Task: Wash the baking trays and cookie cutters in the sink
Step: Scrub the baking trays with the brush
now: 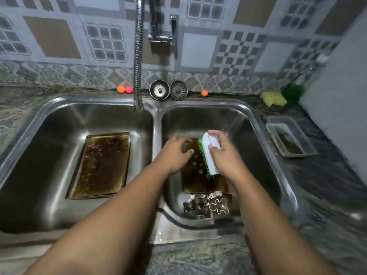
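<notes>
A greasy brown baking tray [195, 182] lies in the right basin of the steel double sink [156, 124]. My left hand [175, 153] rests on the tray's far left part, fingers curled over its edge. My right hand [223, 155] grips a white scrub brush [210, 155] whose green bristles touch the tray. Several metal cookie cutters [207, 204], one shaped like a gingerbread man, sit in the basin just in front of the tray. A second dirty baking tray [102, 165] lies flat in the left basin.
A flexible faucet hose [138, 56] hangs over the divider. Two sink strainers [168, 90] and small orange and pink balls [124, 89] line the back ledge. A yellow sponge [273, 98] and a clear plastic container [291, 138] sit on the counter at right.
</notes>
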